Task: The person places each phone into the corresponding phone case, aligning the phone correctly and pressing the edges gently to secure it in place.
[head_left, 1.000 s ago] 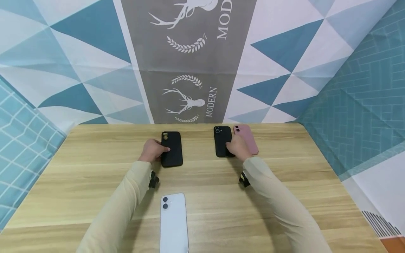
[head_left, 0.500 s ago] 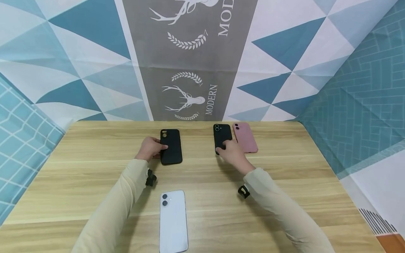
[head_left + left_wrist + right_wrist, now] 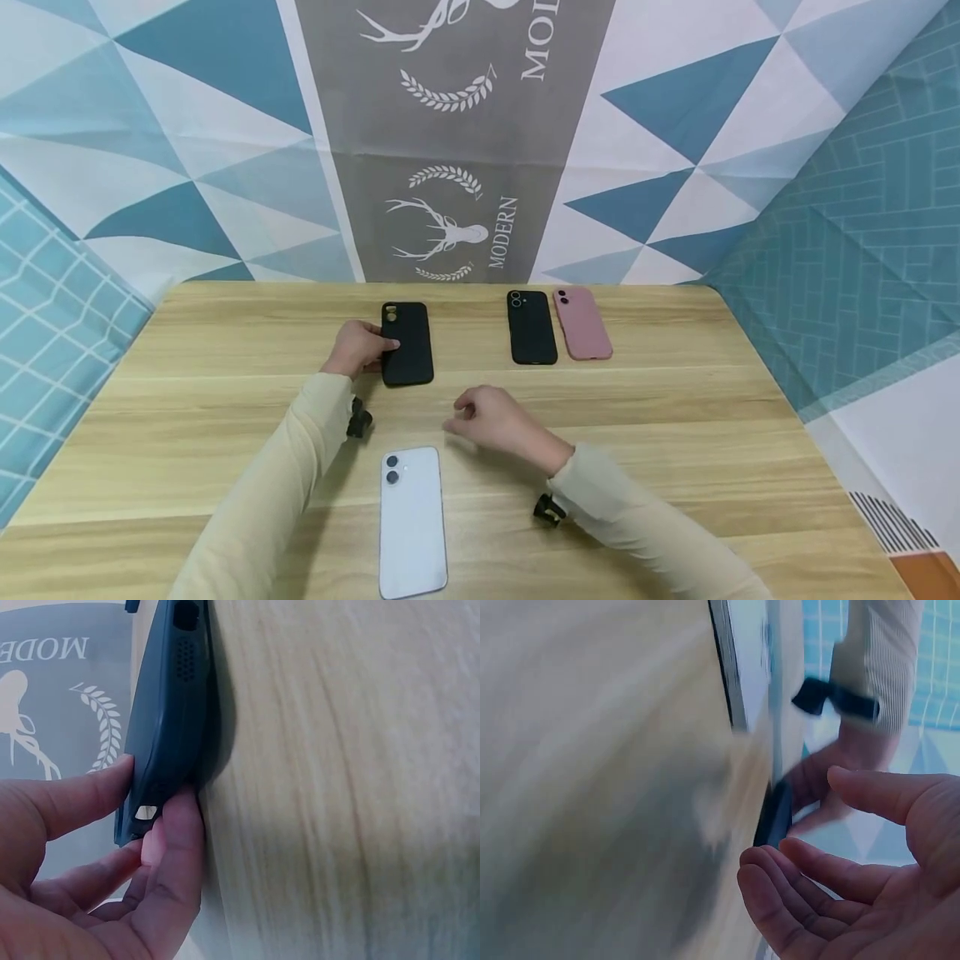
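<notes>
My left hand (image 3: pixel 357 347) pinches the left edge of a black phone case (image 3: pixel 410 354), thumb on top and fingers underneath. In the left wrist view the case (image 3: pixel 161 712) shows its port and speaker holes, and light comes through a side cutout. My right hand (image 3: pixel 495 421) is over the middle of the table with fingers loosely bent and nothing between them. Nearest to it, toward the front, a white phone (image 3: pixel 412 533) lies back up with two camera lenses showing.
At the back right lie a black phone (image 3: pixel 532 333) and a pink phone (image 3: pixel 583 329), side by side and back up; whether either wears a case I cannot tell. The wooden table (image 3: pixel 675 400) ends at a patterned cloth backdrop (image 3: pixel 442 175).
My right hand has come off the black phone at the back right and moved left and toward me. My left hand still holds the black phone case in the same place.
</notes>
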The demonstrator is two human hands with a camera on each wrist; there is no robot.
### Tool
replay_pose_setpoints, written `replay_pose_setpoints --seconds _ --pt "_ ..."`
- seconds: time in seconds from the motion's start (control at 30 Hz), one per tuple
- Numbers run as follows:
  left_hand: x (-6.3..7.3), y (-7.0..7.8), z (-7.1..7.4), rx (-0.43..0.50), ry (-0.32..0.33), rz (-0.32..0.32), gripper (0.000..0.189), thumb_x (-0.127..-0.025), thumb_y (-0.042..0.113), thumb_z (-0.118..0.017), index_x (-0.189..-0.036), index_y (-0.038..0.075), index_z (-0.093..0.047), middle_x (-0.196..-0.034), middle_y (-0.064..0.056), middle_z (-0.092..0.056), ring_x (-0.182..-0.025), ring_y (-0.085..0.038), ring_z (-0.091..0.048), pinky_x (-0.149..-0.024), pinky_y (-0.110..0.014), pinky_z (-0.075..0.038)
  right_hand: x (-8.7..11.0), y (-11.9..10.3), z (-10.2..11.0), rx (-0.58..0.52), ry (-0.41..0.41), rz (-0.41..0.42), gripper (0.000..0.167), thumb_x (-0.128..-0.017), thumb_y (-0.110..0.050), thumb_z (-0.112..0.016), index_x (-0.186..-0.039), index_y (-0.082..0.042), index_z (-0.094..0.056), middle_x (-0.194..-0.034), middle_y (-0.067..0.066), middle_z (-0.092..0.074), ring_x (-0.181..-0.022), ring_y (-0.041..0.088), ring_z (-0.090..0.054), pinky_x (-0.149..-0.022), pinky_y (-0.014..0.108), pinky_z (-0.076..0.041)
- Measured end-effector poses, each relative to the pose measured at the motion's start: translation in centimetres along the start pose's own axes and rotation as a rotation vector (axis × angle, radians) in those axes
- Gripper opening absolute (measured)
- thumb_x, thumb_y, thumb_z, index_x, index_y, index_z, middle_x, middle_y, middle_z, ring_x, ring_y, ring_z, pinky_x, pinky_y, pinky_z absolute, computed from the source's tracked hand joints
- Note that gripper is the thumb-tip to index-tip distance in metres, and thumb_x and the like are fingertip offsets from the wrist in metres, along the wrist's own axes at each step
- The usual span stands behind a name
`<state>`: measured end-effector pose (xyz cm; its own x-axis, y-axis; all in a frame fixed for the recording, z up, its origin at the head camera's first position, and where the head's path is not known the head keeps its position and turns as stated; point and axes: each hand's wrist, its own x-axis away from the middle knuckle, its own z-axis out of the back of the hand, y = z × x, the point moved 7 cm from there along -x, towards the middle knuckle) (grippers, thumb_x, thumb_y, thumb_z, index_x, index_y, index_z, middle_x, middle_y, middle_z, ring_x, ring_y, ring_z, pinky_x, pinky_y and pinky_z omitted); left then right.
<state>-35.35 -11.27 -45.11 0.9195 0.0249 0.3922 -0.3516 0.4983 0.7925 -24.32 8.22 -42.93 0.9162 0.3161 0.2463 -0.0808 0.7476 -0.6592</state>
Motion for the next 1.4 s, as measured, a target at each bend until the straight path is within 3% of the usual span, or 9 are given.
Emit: replay_pose_setpoints --seconds 0.2,0.33,0.53,0.9,1.07,1.4 --pt "0.1 -0.1 0.0 0.007 0.001 0.005 0.055 -0.089 0.013 -0.062 -0.136 -0.006 -0.041 -0.128 -0.025 -0.05 -0.102 -0.029 -0.058 -0.075 -0.031 -0.057 0.5 -1.6 -2.6 0.082 -0.052 0.069 0.042 -0.08 -0.032 -0.073 -0.108 -0.001 -0.067 -0.088 0.004 -0.065 -0.074 0.01 -0.054 -0.07 0.023 -0.048" --pt "0.1 -0.1 0.1 0.01 0.0 0.007 0.056 -0.089 0.014 -0.063 -0.136 -0.006 -0.041 -0.129 -0.025 -0.05 -0.103 -0.029 -0.058 -0.076 -0.032 -0.057 0.7 -2.2 -3.8 0.175 -0.068 0.11 0.046 -0.076 -0.034 -0.077 -0.106 0.0 -0.067 -0.089 0.006 -0.065 -0.074 0.008 -0.051 -0.071 0.02 -0.048" --pt "0.0 0.0 0.2 0.01 0.009 -0.001 0.056 -0.088 0.014 -0.064 -0.135 -0.006 -0.042 -0.128 -0.025 -0.051 -0.106 -0.032 -0.06 -0.075 -0.032 -0.058 1.0 -2.4 -4.5 0.228 -0.062 0.101 0.047 -0.073 -0.036 -0.079 -0.103 -0.001 -0.068 -0.089 0.004 -0.06 -0.073 0.008 -0.048 -0.065 0.017 -0.045" --pt "0.0 0.0 0.2 0.014 0.017 0.005 0.054 -0.088 0.014 -0.064 -0.134 -0.006 -0.044 -0.126 -0.024 -0.052 -0.096 -0.025 -0.06 -0.074 -0.031 -0.058 1.4 -2.7 -5.3 0.304 -0.048 0.105 0.054 -0.064 -0.04 -0.084 -0.098 -0.003 -0.066 -0.085 0.001 -0.053 -0.07 0.009 -0.045 -0.058 0.017 -0.041" --pt "-0.1 -0.1 0.3 0.015 0.021 0.014 0.054 -0.088 0.014 -0.064 -0.134 -0.006 -0.044 -0.126 -0.024 -0.052 -0.1 -0.027 -0.059 -0.076 -0.032 -0.057 1.2 -2.7 -5.5 0.304 -0.059 0.077 0.054 -0.062 -0.038 -0.086 -0.096 -0.004 -0.063 -0.085 0.001 -0.051 -0.069 0.01 -0.044 -0.057 0.018 -0.04" --pt "-0.1 -0.1 0.3 0.002 0.031 0.012 0.054 -0.088 0.014 -0.064 -0.134 -0.005 -0.044 -0.125 -0.024 -0.052 -0.096 -0.025 -0.06 -0.075 -0.031 -0.057 0.0 -1.9 -5.5 0.204 -0.156 -0.01 0.044 -0.058 -0.034 -0.089 -0.082 -0.007 -0.064 -0.081 -0.001 -0.05 -0.071 0.011 -0.045 -0.054 0.02 -0.041"
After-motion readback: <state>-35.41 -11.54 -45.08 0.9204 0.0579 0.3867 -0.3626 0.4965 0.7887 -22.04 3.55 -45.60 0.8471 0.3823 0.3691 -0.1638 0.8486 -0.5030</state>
